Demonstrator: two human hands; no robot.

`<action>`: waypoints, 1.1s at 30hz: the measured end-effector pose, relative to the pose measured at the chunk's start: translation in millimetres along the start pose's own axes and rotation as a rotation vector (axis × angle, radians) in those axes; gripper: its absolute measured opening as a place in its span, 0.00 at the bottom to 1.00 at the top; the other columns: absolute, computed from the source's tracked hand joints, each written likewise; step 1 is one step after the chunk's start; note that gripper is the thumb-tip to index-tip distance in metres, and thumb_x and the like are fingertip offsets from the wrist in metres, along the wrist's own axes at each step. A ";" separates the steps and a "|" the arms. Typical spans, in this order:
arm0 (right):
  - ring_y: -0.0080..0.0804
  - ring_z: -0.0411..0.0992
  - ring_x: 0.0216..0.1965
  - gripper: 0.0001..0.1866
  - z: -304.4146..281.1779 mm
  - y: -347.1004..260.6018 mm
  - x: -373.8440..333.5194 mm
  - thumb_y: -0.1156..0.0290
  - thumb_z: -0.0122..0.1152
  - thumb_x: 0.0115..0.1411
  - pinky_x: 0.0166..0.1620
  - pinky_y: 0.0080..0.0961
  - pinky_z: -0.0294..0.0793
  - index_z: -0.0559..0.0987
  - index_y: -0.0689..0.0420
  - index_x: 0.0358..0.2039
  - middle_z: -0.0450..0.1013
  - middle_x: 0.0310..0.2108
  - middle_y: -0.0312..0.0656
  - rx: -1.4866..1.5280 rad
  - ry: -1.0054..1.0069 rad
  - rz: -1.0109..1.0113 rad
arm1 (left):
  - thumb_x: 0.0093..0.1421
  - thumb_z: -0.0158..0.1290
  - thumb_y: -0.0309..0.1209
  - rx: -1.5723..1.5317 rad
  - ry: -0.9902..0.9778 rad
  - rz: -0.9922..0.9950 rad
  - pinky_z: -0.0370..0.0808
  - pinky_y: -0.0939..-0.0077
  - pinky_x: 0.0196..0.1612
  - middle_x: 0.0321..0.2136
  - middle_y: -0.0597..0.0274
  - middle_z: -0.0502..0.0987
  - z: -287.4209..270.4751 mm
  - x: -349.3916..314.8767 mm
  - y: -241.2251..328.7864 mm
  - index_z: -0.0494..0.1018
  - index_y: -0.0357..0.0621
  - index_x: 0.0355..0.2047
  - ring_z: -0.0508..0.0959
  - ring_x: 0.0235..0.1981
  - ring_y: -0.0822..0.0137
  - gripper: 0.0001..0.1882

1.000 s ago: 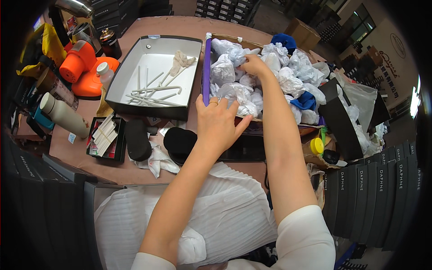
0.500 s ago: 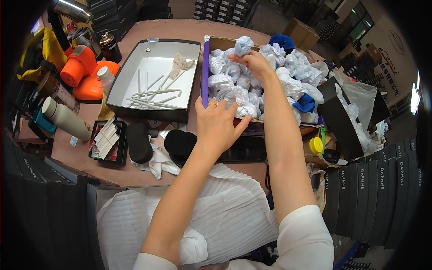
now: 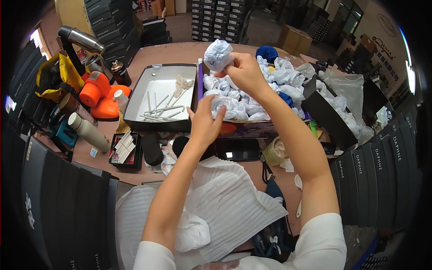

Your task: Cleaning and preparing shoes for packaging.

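Observation:
A crumpled white paper ball [image 3: 218,53] is held up in the fingers of my right hand [image 3: 245,74], above the left part of an open purple-edged box [image 3: 200,85]. Many similar crumpled paper wads [image 3: 256,105] fill that box. At its front left corner is my left hand [image 3: 204,123], fingers apart, beside the nearest wads; whether it touches them I cannot tell. Below my forearms, a pleated white sheet [image 3: 238,193] lies spread out in front of me, with a bunched white piece [image 3: 195,234] on it.
Left of the wads stands a shallow box [image 3: 135,103] with white sticks. Beyond it are an orange device [image 3: 105,96] and a cream bottle [image 3: 87,130]. A phone [image 3: 236,149] lies before the purple-edged box. Stacked dark shoe boxes [image 3: 369,180] flank both sides.
My right hand has lifted the paper ball up and to the left, out of the box. My left hand has shifted slightly at the box corner, and the whole view has turned somewhat.

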State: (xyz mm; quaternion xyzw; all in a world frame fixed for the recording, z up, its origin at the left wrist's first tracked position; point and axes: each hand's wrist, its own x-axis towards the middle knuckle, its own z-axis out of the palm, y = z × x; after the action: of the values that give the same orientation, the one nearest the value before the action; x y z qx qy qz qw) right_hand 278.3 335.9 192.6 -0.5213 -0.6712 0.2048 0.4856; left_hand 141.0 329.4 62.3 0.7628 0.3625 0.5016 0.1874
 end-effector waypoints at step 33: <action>0.42 0.71 0.41 0.13 -51.9 -29.5 -150.1 0.68 0.60 0.50 0.44 0.33 0.70 0.78 0.59 0.36 0.73 0.35 0.46 -0.512 0.022 -0.206 | 0.50 0.48 0.15 -0.795 -0.371 -0.408 0.74 0.78 0.40 0.44 0.58 0.69 -81.2 -92.7 132.0 0.63 0.39 0.49 0.73 0.42 0.70 0.24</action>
State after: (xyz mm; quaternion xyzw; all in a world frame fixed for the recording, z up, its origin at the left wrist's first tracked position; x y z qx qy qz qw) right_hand 306.2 178.1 172.9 -0.5583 -0.7452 -0.0279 0.3636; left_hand 94.4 166.3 124.3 0.6220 0.2455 0.4096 0.6205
